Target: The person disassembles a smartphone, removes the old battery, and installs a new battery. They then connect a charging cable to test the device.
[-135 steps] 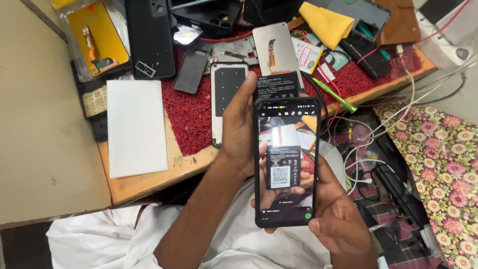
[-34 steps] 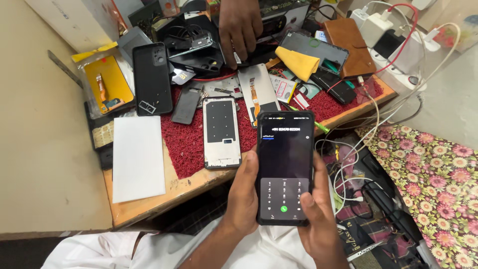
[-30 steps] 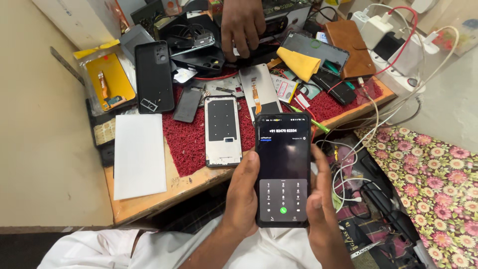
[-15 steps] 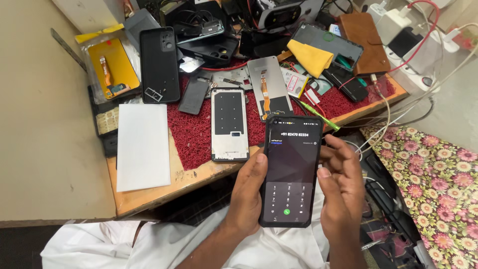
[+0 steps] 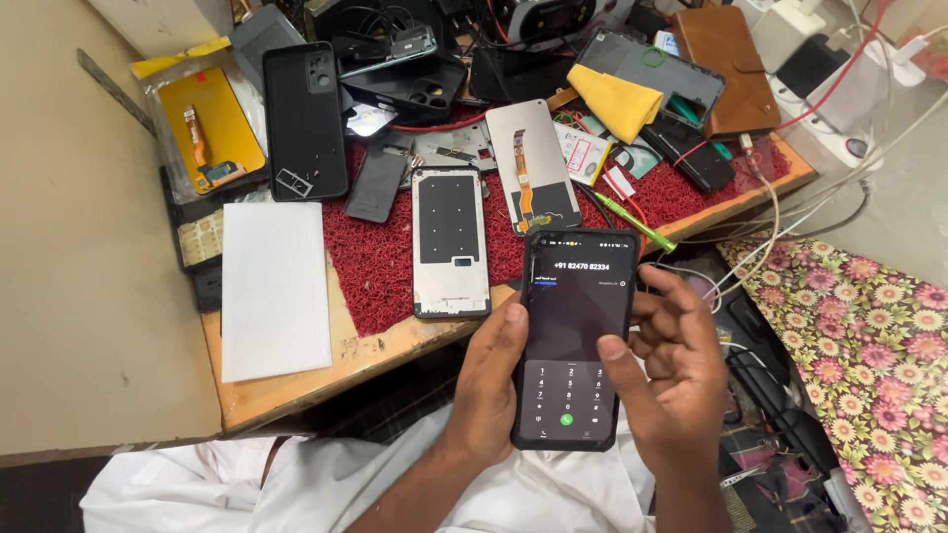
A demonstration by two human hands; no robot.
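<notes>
While one smartphone (image 5: 573, 341) stands upright above the lap, the left hand (image 5: 489, 385) clasps its left edge, and the right hand (image 5: 671, 370) hovers loose, thumb over the keypad.

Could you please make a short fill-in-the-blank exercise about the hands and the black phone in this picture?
1. The black smartphone is gripped by the ____ hand.
2. The right hand puts its ____ on the screen.
3. The screen shows a ____ pad.
4. The silver phone frame lies on the ____ mat.

Missing words: left; thumb; dial; red
</notes>
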